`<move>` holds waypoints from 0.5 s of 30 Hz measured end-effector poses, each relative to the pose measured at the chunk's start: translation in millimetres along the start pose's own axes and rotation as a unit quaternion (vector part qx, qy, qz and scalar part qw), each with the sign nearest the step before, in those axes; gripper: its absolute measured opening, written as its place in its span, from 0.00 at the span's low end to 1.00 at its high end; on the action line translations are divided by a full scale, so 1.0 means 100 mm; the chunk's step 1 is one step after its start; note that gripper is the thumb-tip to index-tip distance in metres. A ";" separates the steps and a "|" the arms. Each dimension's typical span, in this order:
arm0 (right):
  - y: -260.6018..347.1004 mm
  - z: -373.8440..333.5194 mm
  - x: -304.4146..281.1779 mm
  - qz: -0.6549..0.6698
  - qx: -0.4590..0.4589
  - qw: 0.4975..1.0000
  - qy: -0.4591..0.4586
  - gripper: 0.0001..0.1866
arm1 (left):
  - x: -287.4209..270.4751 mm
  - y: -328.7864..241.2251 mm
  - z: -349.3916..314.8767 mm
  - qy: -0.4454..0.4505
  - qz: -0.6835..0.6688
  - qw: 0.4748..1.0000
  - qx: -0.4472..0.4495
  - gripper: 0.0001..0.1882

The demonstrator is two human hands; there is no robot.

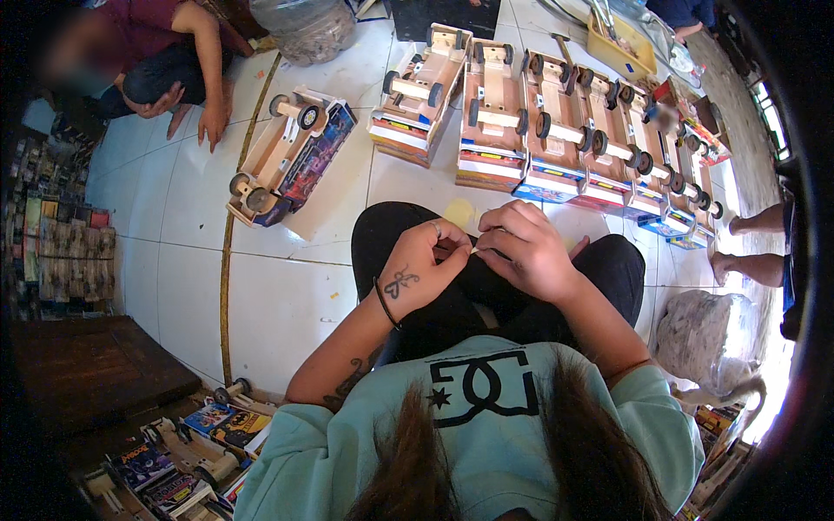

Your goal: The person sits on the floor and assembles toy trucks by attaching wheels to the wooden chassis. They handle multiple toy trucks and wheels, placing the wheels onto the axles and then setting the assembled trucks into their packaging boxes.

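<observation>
Two hands (473, 256) pinching small piece (475, 249), eight toy trucks (491, 113)

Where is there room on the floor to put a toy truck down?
Bare tiles lie left of the person's knees, below the lone truck. Crowded: the truck row ahead, and the toy pile at lower left.
</observation>
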State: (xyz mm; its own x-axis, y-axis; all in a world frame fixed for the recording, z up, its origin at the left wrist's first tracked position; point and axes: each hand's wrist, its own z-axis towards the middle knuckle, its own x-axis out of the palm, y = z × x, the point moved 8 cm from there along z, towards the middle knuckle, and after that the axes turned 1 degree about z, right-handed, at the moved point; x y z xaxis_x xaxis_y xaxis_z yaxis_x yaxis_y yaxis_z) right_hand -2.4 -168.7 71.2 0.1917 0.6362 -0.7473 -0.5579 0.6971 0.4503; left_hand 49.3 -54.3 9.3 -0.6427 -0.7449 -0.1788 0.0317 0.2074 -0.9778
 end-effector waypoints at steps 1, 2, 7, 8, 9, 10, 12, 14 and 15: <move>0.00 0.00 0.00 0.000 0.004 1.000 0.001 0.12 | 0.00 0.00 0.00 0.001 0.000 1.000 -0.002 0.04; -0.01 0.00 0.00 0.001 0.008 1.000 0.003 0.12 | 0.01 -0.01 0.00 0.002 0.003 1.000 0.001 0.05; -0.04 0.01 -0.01 0.010 0.027 1.000 -0.007 0.11 | 0.03 0.03 0.03 0.005 -0.012 1.000 -0.020 0.06; -0.05 0.01 -0.01 0.012 0.027 0.999 -0.011 0.11 | 0.04 0.04 0.04 0.015 -0.016 0.999 -0.025 0.06; -0.05 0.00 -0.01 0.015 0.029 0.999 -0.014 0.10 | 0.04 0.06 0.04 0.027 -0.018 0.999 -0.034 0.05; -0.06 0.00 -0.02 0.018 0.028 0.999 -0.024 0.10 | 0.05 0.07 0.05 0.037 -0.023 0.998 -0.036 0.05; -0.06 0.00 -0.03 0.028 0.028 0.998 -0.044 0.10 | 0.04 0.06 0.07 0.026 -0.051 0.998 -0.024 0.06; -0.07 -0.01 -0.03 0.032 0.031 0.998 -0.050 0.11 | 0.04 0.06 0.08 0.019 -0.069 0.997 -0.022 0.07; -0.07 -0.01 -0.03 0.034 0.032 0.998 -0.053 0.11 | 0.04 0.08 0.08 0.019 -0.072 0.997 -0.029 0.07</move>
State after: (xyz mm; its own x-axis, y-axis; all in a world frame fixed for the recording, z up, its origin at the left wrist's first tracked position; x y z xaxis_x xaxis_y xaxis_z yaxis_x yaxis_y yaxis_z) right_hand 0.1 -176.2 69.4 0.2408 0.7118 -0.6598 -0.5203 0.6685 0.5313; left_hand 52.9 -60.5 0.3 -0.6660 -0.7453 -0.0327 -0.1054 0.1373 -0.9849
